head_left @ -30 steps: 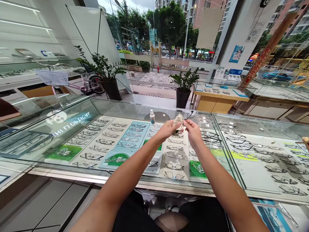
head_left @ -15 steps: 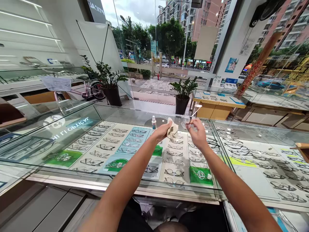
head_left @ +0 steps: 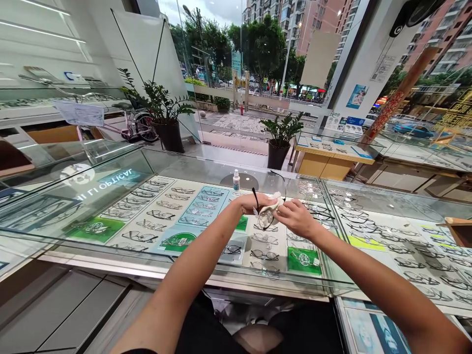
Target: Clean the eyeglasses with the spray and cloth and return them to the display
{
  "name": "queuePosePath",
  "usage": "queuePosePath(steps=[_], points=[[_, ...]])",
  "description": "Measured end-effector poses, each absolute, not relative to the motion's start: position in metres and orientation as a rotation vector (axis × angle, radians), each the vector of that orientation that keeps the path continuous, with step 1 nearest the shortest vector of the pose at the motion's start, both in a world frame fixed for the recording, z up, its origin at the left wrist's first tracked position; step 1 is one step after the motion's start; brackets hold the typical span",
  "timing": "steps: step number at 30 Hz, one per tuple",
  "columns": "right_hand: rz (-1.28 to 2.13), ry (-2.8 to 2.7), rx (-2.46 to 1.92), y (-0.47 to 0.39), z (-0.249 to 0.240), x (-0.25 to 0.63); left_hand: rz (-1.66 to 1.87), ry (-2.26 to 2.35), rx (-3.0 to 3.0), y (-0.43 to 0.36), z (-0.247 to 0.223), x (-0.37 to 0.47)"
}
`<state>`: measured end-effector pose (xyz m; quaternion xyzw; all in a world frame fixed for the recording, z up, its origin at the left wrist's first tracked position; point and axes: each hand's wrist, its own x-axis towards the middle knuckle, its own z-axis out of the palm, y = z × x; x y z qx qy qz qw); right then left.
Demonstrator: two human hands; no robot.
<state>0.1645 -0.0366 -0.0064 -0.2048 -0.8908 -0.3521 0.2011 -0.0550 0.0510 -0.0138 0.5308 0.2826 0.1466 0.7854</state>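
My left hand (head_left: 256, 200) is closed on a pale cleaning cloth (head_left: 276, 201), which it presses against a pair of eyeglasses (head_left: 266, 227). My right hand (head_left: 298, 217) grips the eyeglasses from the right, its fingers meeting the cloth. The temples stick up and away, one dark tip beside my left hand and the other farther back. Cloth and fingers hide part of the frame. A small white spray bottle (head_left: 236, 181) stands upright on the glass counter (head_left: 195, 169), just beyond my left hand.
Under the counter glass lie rows of eyeglasses (head_left: 264, 254) and green cards (head_left: 304, 260). Another display case (head_left: 391, 216) adjoins on the right. Beyond the counter are potted plants (head_left: 278, 132), a bicycle (head_left: 129, 123) and a wooden display table (head_left: 320, 162).
My hands have come together. The eyeglasses moved left and toward me, from apart to against the cloth, and turned so that their lenses hang lower. The spray bottle stays on the counter.
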Motion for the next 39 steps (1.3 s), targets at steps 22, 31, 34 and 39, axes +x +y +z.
queuePosePath(steps=[22, 31, 34, 39], points=[[-1.036, -2.663, -0.314, -0.039, -0.020, 0.163, 0.298, 0.612, 1.365, 0.038, -0.013, -0.045], [-1.049, -2.617, -0.346, -0.038, -0.021, 0.163, 0.462, 0.744, 1.594, 0.032, -0.019, -0.033], [-1.058, -2.624, -0.395, -0.038, -0.024, 0.165, 0.497, 0.726, 1.542, 0.032, -0.019, -0.033], [-1.011, -2.656, -0.420, -0.039, -0.032, 0.164, 0.501, 0.667, 1.483, 0.032, -0.021, -0.033]])
